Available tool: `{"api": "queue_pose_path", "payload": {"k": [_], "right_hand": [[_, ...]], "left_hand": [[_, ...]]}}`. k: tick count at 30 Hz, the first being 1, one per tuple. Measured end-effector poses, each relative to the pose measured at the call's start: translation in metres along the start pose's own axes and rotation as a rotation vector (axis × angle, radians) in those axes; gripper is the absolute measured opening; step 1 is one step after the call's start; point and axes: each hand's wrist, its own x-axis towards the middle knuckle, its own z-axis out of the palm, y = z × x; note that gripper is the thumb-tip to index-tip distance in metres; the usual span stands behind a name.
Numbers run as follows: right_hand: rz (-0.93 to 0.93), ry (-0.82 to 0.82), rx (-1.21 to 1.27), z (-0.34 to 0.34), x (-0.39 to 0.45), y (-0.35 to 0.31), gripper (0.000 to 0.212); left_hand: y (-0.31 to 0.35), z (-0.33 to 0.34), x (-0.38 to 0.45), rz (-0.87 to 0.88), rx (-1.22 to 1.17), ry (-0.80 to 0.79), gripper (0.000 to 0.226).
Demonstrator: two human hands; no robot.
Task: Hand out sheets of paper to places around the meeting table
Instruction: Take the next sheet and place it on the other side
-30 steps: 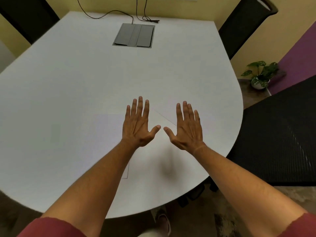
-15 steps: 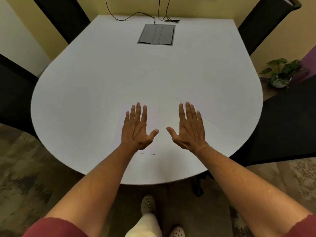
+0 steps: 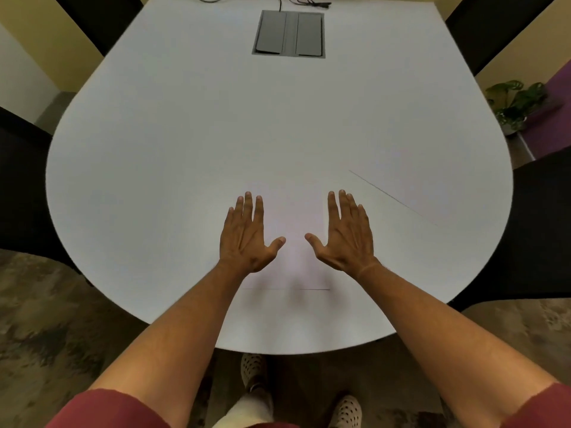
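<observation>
Left hand (image 3: 247, 239) and right hand (image 3: 346, 239) are hovering flat, fingers extended and gripping nothing, over the sheet (image 3: 293, 239) lying at the near edge of the meeting table (image 3: 185, 134); squaring it calls for light, even pressure

One view only, worn on the head, looking steeply down and forward over the rounded near end of the white table (image 3: 154, 149). Wide-angle bend curves the edges. Both forearms reach up from the bottom corners; shoes (image 3: 345, 410) show at bottom centre, the cable box (image 3: 289, 34) sits top centre.
</observation>
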Motion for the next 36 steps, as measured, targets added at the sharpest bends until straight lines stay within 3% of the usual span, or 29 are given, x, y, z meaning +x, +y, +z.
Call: {"api": "queue_pose_path", "payload": {"k": [10,17,21,26,30,36], "right_hand": [[0.136,-0.069,0.0,0.028,0.027,-0.024,0.099],[0.207,-0.124,-0.024,0.048,0.039,-0.021,0.094],[0.37,-0.209,0.107,0.058,0.047,-0.019,0.087],[0.538,-0.272,0.283,0.062,0.055,-0.022,0.075],[0.592,-0.306,0.351,0.06,0.06,-0.024,0.072],[0.594,-0.303,0.403,0.057,0.058,-0.024,0.071]], "left_hand": [[-0.036,0.022,0.032,0.041,-0.082,-0.123,0.1],[-0.034,0.036,0.05,-0.081,-0.147,-0.18,0.099],[-0.03,0.043,0.058,-0.203,-0.237,-0.147,0.091],[-0.028,0.049,0.063,-0.375,-0.448,-0.094,0.065],[-0.026,0.049,0.066,-0.453,-0.543,-0.081,0.049],[-0.028,0.047,0.066,-0.474,-0.599,-0.055,0.05]]}}
